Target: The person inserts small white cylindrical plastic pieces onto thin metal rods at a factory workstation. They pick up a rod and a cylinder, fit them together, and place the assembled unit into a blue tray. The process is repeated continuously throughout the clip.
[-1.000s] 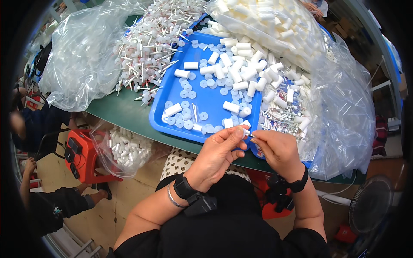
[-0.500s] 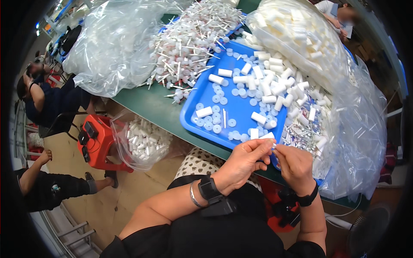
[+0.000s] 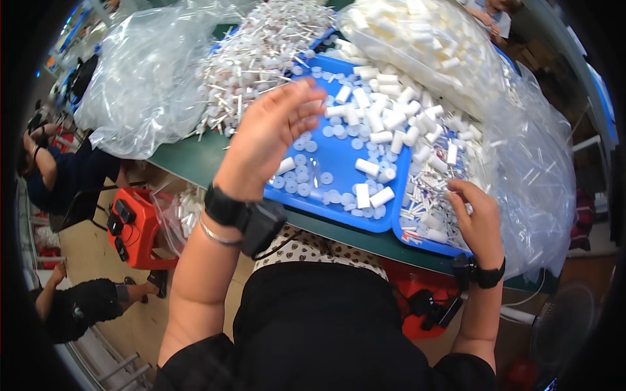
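Observation:
My left hand [image 3: 270, 133] is raised over the left edge of a blue tray [image 3: 336, 163], beside a pile of white stick pieces with translucent discs [image 3: 251, 52]. Its fingertips are smeared by motion, but the fingers look loosely stretched, with nothing visible in them. At the right, my right hand [image 3: 477, 215] hovers by a second blue tray [image 3: 427, 246] of thin white and coloured sticks [image 3: 420, 205]. Its thumb and forefinger are apart and appear to hold nothing. Translucent discs [image 3: 303, 189] and white foam-like cylinders [image 3: 394, 120] are scattered in the first tray.
A large clear bag of white cylinders [image 3: 417, 32] lies at the back right. Another clear plastic bag [image 3: 143, 78] covers the table's far left. A red stool [image 3: 140, 225] with black devices stands on the floor at left. Other people sit nearby. A fan [image 3: 564, 322] is at lower right.
My hands were together at the tray's front edge, pinching a small piece. Now they are apart: the left has swung up and left toward the pile, the right has moved toward the sticks.

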The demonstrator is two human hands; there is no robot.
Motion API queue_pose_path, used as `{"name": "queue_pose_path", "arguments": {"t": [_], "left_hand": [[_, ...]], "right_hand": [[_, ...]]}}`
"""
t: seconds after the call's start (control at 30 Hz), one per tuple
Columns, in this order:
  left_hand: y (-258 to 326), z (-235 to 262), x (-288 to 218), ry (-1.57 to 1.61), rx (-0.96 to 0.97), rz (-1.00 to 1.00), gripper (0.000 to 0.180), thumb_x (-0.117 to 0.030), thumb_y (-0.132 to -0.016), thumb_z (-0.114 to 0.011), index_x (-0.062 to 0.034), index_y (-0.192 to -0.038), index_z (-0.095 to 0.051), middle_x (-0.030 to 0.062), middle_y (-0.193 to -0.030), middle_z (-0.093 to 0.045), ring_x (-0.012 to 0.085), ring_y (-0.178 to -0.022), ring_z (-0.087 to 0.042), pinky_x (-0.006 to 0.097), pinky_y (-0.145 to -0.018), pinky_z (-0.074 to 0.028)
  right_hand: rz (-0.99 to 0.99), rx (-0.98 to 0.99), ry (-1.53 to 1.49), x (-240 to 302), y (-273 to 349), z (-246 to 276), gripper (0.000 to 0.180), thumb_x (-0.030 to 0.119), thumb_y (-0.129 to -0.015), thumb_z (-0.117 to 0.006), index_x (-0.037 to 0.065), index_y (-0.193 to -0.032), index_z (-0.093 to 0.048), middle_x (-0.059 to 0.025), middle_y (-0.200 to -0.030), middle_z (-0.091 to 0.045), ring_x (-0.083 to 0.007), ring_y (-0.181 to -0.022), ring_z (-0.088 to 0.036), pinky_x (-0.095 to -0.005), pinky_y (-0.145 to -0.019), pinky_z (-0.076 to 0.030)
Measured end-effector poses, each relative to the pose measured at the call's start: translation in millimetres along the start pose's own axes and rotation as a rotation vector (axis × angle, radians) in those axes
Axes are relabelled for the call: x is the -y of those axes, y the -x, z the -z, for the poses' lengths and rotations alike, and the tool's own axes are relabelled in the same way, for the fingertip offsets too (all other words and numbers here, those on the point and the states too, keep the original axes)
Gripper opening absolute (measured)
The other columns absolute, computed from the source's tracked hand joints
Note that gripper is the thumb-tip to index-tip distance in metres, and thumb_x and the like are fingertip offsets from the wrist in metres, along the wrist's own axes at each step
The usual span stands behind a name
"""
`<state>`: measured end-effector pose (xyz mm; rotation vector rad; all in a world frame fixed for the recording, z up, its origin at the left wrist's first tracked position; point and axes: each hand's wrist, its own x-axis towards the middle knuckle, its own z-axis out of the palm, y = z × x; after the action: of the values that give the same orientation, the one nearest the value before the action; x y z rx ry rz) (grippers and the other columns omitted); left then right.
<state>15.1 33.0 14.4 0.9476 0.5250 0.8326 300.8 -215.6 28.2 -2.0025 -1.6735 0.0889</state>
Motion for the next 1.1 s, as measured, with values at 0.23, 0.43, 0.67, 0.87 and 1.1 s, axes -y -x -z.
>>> {"name": "queue_pose_path", "arguments": {"t": [0.23,0.43,0.67,0.87,1.1], "left_hand": [[46.1,-20.1,59.3,-1.353,0.298,-0.47,0.024,-0.009,-0.084,-0.075,-0.0053,-0.107,-0.07,0.0115,-0.103,-0.069,0.0333,-0.099,-0.06,0.044,-0.088,-0.048],[50.7,-9.0,80.5,-1.574,0.381,-0.514,0.023,-0.004,-0.074,-0.067,-0.0064,-0.097,-0.07,0.0112,-0.094,-0.068,0.0319,-0.096,-0.061,0.044,-0.085,-0.047],[51.9,-17.4,94.6,-1.562,0.443,-0.448,0.003,-0.008,-0.074,-0.069,-0.0093,-0.076,-0.071,0.0069,-0.087,-0.066,0.0297,-0.095,-0.058,0.043,-0.087,-0.043],[57.9,-14.5,96.4,-1.4,0.379,-0.446,0.011,-0.017,-0.083,-0.073,-0.0073,-0.084,-0.068,0.0088,-0.092,-0.063,0.03,-0.097,-0.057,0.044,-0.085,-0.042],[55.1,-24.0,89.7,-0.922,0.147,-0.366,0.012,-0.013,-0.089,-0.07,-0.0033,-0.092,-0.064,0.0102,-0.086,-0.066,0.0287,-0.084,-0.064,0.042,-0.074,-0.049]], "right_hand": [[0.133,0.159,0.208,-11.7,-7.5,-12.7,0.013,0.011,-0.087,-0.071,0.003,-0.097,-0.071,-0.0145,-0.092,-0.07,-0.035,-0.089,-0.066,-0.0445,-0.08,-0.052],[0.204,0.195,0.358,-17.9,-14.2,-34.9,0.012,0.01,-0.082,-0.073,0.004,-0.09,-0.067,-0.0145,-0.085,-0.061,-0.0377,-0.084,-0.061,-0.048,-0.074,-0.047],[0.196,0.157,0.194,-16.1,-16.2,-41.5,0.016,-0.003,-0.075,-0.074,0.001,-0.085,-0.062,-0.0149,-0.086,-0.058,-0.0369,-0.08,-0.06,-0.0442,-0.07,-0.047],[0.079,0.191,-0.014,-13.4,-17.9,-42.7,0.011,-0.005,-0.081,-0.064,0.0,-0.089,-0.058,-0.0112,-0.083,-0.055,-0.0245,-0.069,-0.054,-0.0337,-0.063,-0.043],[0.008,0.116,-0.165,-47.8,-17.8,-45.0,0.005,0.0,-0.094,-0.059,0.0,-0.099,-0.058,-0.0038,-0.085,-0.057,-0.0114,-0.069,-0.044,-0.0278,-0.062,-0.037]]}}
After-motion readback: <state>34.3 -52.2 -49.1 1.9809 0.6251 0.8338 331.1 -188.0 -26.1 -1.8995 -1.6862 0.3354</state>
